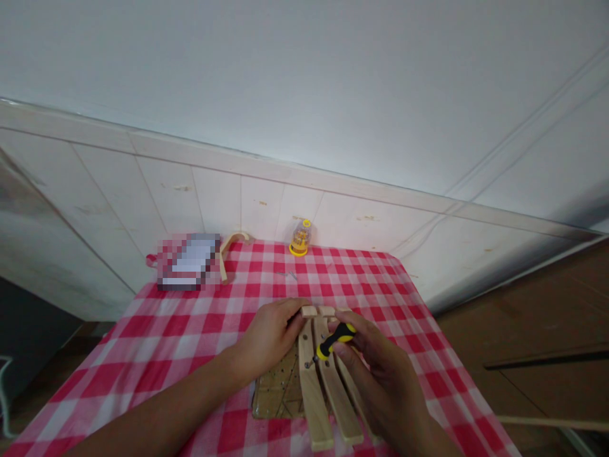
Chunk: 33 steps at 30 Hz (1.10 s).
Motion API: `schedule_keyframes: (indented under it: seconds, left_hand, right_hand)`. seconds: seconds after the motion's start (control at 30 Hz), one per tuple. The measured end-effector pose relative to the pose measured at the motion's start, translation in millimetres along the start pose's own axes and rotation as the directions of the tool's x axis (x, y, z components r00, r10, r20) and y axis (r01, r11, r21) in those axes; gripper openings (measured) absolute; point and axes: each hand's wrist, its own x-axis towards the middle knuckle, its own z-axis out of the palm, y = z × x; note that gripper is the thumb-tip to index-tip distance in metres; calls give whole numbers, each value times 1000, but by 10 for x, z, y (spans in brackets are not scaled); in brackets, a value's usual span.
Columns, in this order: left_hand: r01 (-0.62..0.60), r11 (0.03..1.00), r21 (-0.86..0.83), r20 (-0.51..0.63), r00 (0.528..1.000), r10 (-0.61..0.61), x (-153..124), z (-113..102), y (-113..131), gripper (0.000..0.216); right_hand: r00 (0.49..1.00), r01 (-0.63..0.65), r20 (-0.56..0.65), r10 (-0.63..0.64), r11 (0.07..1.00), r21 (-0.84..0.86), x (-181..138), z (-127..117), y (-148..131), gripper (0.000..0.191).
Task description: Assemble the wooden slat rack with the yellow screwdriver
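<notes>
My right hand (pixel 387 371) is closed round a short black-and-yellow screwdriver (pixel 335 341). The tool tilts down to the left, with its tip at a screw on the leftmost slat of a pale wooden slatted piece (pixel 318 409). Several screws show along the slats, and short wooden ends stick up at the far side. My left hand (pixel 273 336) grips this piece at its far left corner; some of its fingertips are hidden behind the wood. Under the slats lies a scuffed brown board (pixel 276 397) with small dark holes and drawn lines.
A red-and-white checked cloth (pixel 190 346) covers the table. Near the wall stand a clear-and-yellow bit case (pixel 300 238) and a curved wooden piece (pixel 227 254). A blurred-out flat device (pixel 193 260) lies at the left. Small metal bits (pixel 289 275) rest mid-table.
</notes>
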Motion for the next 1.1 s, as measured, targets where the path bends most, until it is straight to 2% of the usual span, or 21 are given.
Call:
schedule_keyframes:
  seconds: [0.17, 0.33, 0.6, 0.87, 1.1]
  left_hand:
    - [5, 1000, 1, 7, 1000, -5, 4, -8, 14, 25]
    - [-14, 1000, -25, -5, 1000, 14, 10, -22, 19, 25]
    - [-31, 1000, -4, 8, 999, 31, 13, -31, -21, 27]
    - [-38, 999, 19, 13, 999, 38, 19, -37, -16, 25]
    - [-32, 999, 40, 34, 999, 30, 21, -44, -13, 25]
  right_hand:
    - [991, -134, 14, 133, 981, 144, 2, 32, 72, 30]
    - [984, -166, -32, 176, 966, 198, -3, 44, 79, 31]
    - [987, -114, -96, 129, 982, 148, -136, 87, 166, 33]
    - [996, -84, -12, 85, 995, 60, -110, -2, 76, 32]
    - [999, -37, -11, 37, 999, 33, -109, -20, 16, 31]
